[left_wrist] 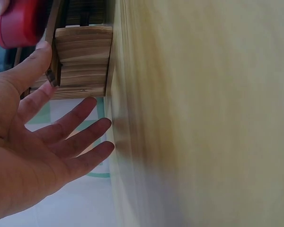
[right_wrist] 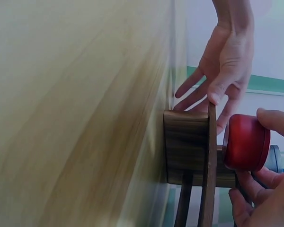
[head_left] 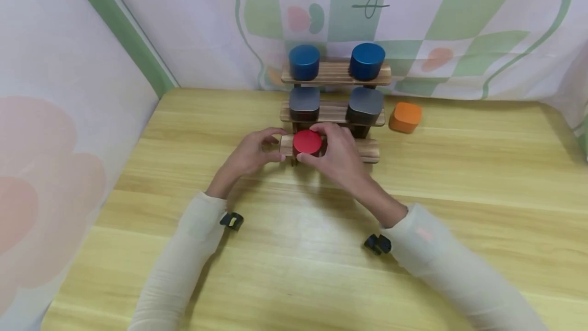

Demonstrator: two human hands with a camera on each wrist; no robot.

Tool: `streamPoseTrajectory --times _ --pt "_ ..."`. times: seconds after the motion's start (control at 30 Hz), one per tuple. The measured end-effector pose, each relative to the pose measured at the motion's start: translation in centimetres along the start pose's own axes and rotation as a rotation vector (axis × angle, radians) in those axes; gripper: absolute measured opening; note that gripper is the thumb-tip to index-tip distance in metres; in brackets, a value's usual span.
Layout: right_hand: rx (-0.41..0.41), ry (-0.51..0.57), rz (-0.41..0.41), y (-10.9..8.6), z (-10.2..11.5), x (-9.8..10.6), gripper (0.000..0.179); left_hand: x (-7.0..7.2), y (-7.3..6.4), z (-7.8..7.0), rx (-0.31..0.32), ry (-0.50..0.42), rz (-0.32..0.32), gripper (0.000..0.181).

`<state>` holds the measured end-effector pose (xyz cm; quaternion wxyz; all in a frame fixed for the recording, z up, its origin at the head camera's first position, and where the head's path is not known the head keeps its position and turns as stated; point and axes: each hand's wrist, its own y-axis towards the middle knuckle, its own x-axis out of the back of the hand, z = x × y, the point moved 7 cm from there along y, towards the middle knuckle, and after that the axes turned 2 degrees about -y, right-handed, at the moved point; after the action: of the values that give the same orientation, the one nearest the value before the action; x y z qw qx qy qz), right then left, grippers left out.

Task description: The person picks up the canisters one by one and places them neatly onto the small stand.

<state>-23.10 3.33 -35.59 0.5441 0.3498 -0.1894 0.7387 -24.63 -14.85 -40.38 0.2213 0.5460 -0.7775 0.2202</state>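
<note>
My right hand (head_left: 337, 155) pinches a round red tin (head_left: 307, 142) between thumb and fingers. In the right wrist view the red tin is close over the lowest board of a three-tier wooden display stand (head_left: 369, 150), near its left end. My left hand (head_left: 251, 153) is at that same end, thumb at the front corner and index finger at the back corner of the board. Its other fingers extend loosely beside the stand in the left wrist view. The red tin is partly cut off there.
Two round blue tins (head_left: 304, 63) stand on the top tier. On the middle tier are two dark grey square tins (head_left: 304, 103) with rounded corners. An orange square tin (head_left: 406, 117) sits on the wooden table (head_left: 294, 259) right of the stand. Behind hangs a patterned cloth (head_left: 478, 14).
</note>
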Motion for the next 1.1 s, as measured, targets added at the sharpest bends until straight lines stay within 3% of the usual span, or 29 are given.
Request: streamPoseTrajectory --times 0.53,1.1 --pt "0.040 -0.083 -0.130 0.53 0.13 -0.82 0.064 -0.05 0.05 0.08 0.012 0.018 0.000 0.057" --pt "0.031 -0.042 -0.079 0.35 -0.45 -0.85 0.074 0.05 0.02 -0.05 0.015 0.013 -0.001 0.057"
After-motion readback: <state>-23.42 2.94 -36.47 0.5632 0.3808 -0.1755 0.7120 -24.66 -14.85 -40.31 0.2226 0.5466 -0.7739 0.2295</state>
